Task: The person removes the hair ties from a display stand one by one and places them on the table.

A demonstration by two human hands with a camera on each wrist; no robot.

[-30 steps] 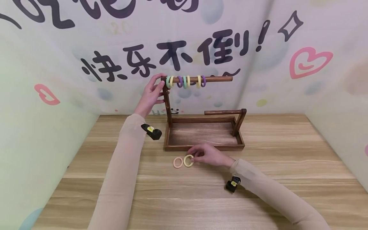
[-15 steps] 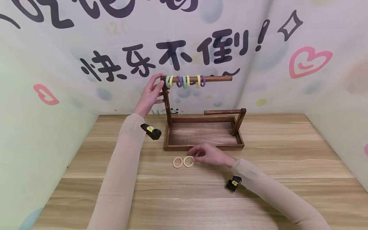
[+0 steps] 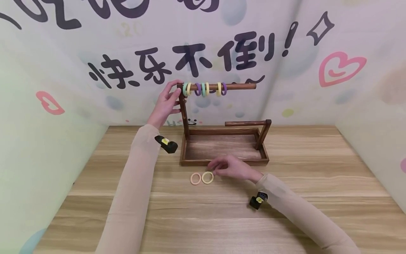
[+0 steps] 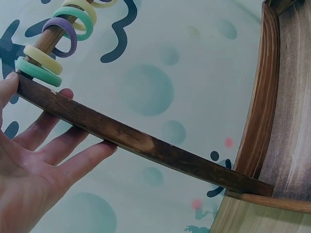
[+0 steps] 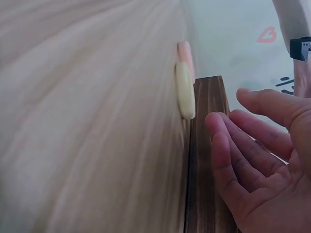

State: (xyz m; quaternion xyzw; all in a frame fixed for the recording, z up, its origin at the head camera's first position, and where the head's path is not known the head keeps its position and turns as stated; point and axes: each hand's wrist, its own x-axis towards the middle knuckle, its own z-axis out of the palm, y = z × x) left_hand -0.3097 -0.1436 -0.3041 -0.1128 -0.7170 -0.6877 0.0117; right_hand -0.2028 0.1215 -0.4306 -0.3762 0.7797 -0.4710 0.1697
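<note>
My left hand [image 3: 165, 104] holds the top of the tall post [image 4: 116, 133] of a dark wooden rack, thumb on one side and fingers on the other. Several mint, yellow and purple rings hang on the rack's upper bar [image 3: 241, 86]; the mint ring [image 4: 39, 73] is nearest the post. On the table lie a pale pink ring [image 3: 191, 179] and a pale yellow ring [image 3: 203, 180], side by side and flat. My right hand [image 3: 233, 167] hovers just right of the yellow ring, holding nothing, its fingers relaxed and apart from the ring in the right wrist view.
The rack's shallow tray base [image 3: 225, 163] stands behind the two loose rings. A shorter post with a bare lower bar [image 3: 244, 124] rises at its right end. A printed cloth wall [image 3: 301, 102] backs the wooden table [image 3: 203, 225].
The yellow ring, earlier pinched at its right edge by my right hand, now lies released on the table. That hand has drawn slightly up and right. My left hand stays on the post.
</note>
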